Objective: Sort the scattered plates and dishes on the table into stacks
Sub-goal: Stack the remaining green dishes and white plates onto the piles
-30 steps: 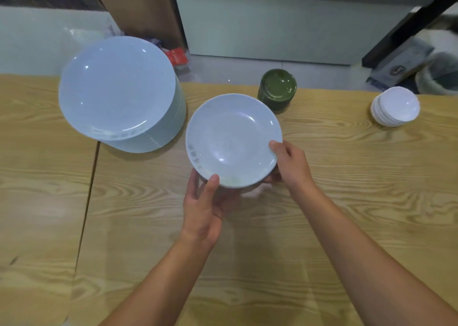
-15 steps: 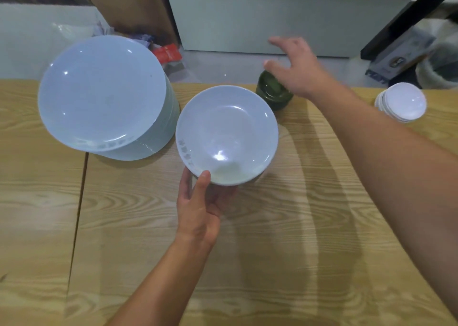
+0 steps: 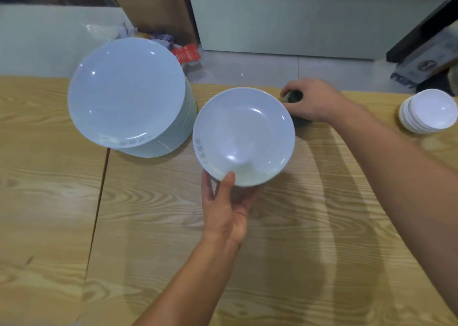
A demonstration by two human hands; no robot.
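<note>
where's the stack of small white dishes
In the head view, the stack of small white dishes sits far right on the table, beyond the right hand.

Pale blue plates [image 3: 128, 95], white small dishes [image 3: 432, 114], dark green cup [image 3: 295, 97], wood-grain table [image 3: 297, 226].

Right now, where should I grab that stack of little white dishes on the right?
Probably low on the stack of small white dishes, fingers hooked under the bottom rim from left and right, coming in from the near side. The dishes sit nested and flare outward, so gripping higher would likely lift only the top few.
</note>
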